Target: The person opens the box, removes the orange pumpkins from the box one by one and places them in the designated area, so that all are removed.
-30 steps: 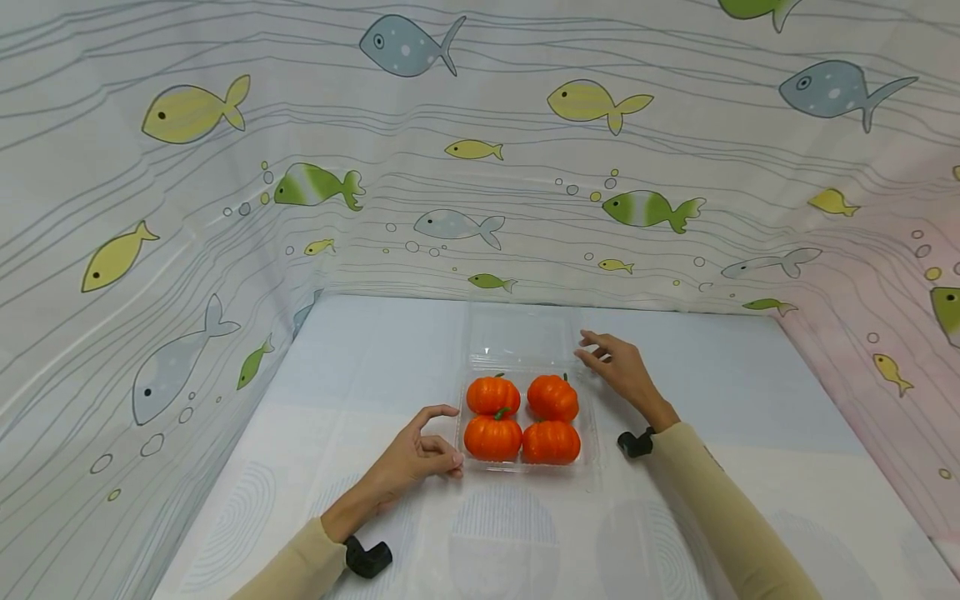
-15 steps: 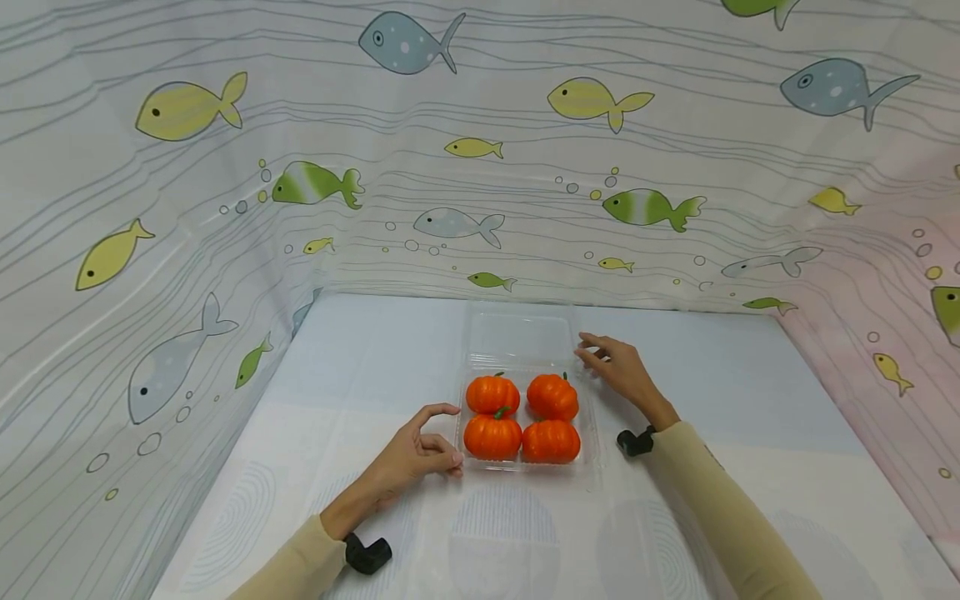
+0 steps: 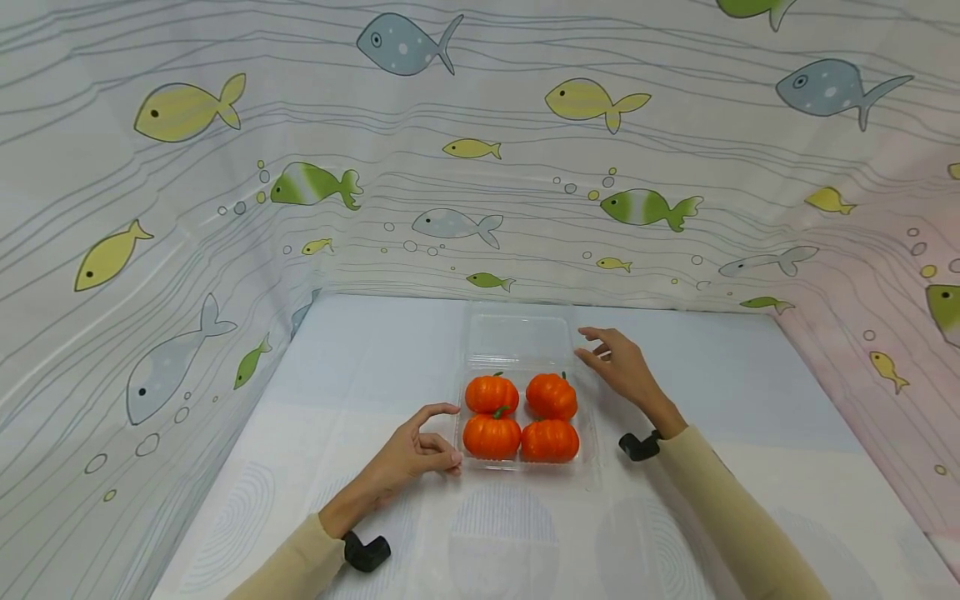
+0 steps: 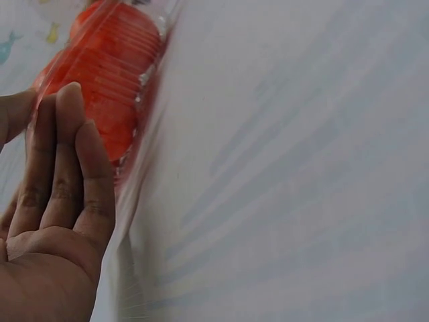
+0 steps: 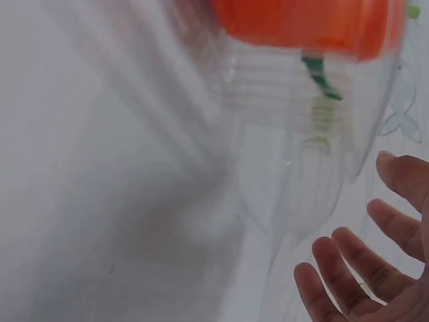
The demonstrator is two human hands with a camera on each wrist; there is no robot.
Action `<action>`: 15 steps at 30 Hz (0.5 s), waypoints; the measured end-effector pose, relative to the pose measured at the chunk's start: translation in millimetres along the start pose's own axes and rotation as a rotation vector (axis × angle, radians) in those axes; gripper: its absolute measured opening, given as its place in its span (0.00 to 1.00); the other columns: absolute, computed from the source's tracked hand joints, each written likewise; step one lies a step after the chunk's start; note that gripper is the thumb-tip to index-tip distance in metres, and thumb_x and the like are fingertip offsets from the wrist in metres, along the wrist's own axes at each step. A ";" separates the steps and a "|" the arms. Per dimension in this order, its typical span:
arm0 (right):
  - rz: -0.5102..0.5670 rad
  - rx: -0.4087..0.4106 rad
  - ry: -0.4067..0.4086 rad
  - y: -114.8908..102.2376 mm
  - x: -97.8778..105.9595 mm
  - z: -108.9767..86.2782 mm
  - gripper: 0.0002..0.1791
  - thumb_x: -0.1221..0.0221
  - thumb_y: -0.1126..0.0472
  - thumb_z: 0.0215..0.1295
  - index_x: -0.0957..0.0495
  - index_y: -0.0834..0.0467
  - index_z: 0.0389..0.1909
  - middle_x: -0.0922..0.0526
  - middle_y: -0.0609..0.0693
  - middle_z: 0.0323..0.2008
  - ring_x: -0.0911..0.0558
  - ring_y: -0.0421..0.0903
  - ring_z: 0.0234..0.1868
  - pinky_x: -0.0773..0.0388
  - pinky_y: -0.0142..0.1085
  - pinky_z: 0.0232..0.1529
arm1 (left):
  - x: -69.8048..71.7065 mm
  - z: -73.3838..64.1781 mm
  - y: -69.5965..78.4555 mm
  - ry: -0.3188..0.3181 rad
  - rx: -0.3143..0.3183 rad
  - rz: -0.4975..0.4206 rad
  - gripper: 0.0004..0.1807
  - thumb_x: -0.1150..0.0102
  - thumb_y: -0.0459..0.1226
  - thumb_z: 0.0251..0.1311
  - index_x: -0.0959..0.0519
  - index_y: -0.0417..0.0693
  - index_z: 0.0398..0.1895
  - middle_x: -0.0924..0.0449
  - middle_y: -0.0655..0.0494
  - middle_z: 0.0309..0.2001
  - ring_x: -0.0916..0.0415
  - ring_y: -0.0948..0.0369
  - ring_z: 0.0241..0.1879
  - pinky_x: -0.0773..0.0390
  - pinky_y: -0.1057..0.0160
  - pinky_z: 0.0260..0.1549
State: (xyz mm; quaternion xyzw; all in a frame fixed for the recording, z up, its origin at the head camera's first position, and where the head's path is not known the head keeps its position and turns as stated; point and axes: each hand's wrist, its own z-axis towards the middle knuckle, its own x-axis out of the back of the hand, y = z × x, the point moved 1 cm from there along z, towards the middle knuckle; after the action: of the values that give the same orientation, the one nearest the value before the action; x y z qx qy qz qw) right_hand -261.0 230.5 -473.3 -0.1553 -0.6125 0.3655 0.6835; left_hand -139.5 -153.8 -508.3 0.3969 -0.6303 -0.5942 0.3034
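**Orange pumpkins (image 3: 491,438) x4 in clear plastic box (image 3: 519,465), lid (image 3: 519,337) back**

Person's left grip (image 3: 409,458) is loose: forefinger & thumb well spread at the box's L wall, nothing held. From the L wrist cam, fingers nearly straight, right by the wall; can't tell re. contact. Right grip (image 3: 618,362) is slack too, fingers lightly bent & apart, nothing in it, just beside the lid's R edge.

Betw. them, box sits on the counter (image 3: 375,358). All 4 pumpkins are in its base, 2 rows of 2, some w/ green stems (image 3: 499,412) showing; lid's folded back, on the side away from the person.

Further out: beige sleeves (image 3: 738,517) & a black device (image 3: 366,552) at each wrist. Counter's pale w/ faint arch & circle motifs. Around it, white backdrop (image 3: 540,179) w/ wavy lines, bubbles & yellow, green & blue-grey fish, pinkish far R.
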 end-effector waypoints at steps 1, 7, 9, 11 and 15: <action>-0.002 0.001 0.004 -1.6 0.8 -1.3 0.28 0.36 0.53 0.73 0.26 0.59 0.69 0.22 0.64 0.60 0.17 0.60 0.52 0.17 0.55 0.52 | 0.0 0.0 0.0 0.000 0.000 0.001 0.42 0.30 0.31 0.64 0.41 0.49 0.77 0.15 0.34 0.40 0.14 0.41 0.39 0.15 0.50 0.47; 0.002 0.009 0.014 -12.7 4.9 -11.4 0.27 0.35 0.52 0.72 0.25 0.55 0.69 0.21 0.61 0.60 0.18 0.57 0.53 0.18 0.54 0.53 | 0.1 -0.4 0.9 -0.001 -0.002 0.011 0.41 0.31 0.31 0.64 0.41 0.48 0.77 0.15 0.34 0.40 0.14 0.43 0.39 0.15 0.51 0.47; -0.001 0.021 0.016 -16.6 5.7 -15.3 0.27 0.35 0.53 0.72 0.25 0.55 0.69 0.21 0.60 0.59 0.18 0.57 0.53 0.18 0.54 0.53 | 0.2 -0.4 1.3 0.001 -0.002 0.017 0.41 0.30 0.32 0.64 0.41 0.48 0.77 0.15 0.33 0.40 0.14 0.43 0.39 0.15 0.51 0.47; -0.005 0.041 0.016 -20.1 6.0 -19.1 0.27 0.35 0.54 0.72 0.25 0.55 0.69 0.21 0.59 0.59 0.18 0.56 0.52 0.18 0.54 0.54 | 0.1 -0.5 1.8 0.002 -0.001 0.020 0.41 0.30 0.32 0.64 0.41 0.48 0.77 0.15 0.33 0.40 0.14 0.43 0.38 0.15 0.51 0.47; -0.012 0.078 0.011 -27.8 5.8 -27.4 0.26 0.34 0.55 0.71 0.24 0.56 0.68 0.20 0.57 0.60 0.18 0.55 0.52 0.18 0.54 0.53 | -0.1 -0.5 2.4 0.002 -0.004 0.018 0.41 0.30 0.32 0.64 0.41 0.48 0.77 0.15 0.33 0.40 0.14 0.42 0.39 0.15 0.51 0.47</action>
State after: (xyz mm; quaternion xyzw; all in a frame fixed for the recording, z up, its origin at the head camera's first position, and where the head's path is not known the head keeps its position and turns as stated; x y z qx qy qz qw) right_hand -226.4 222.0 -456.3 -0.1267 -0.5949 0.3842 0.6946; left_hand -139.3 -154.0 -505.8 0.3910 -0.6324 -0.5924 0.3103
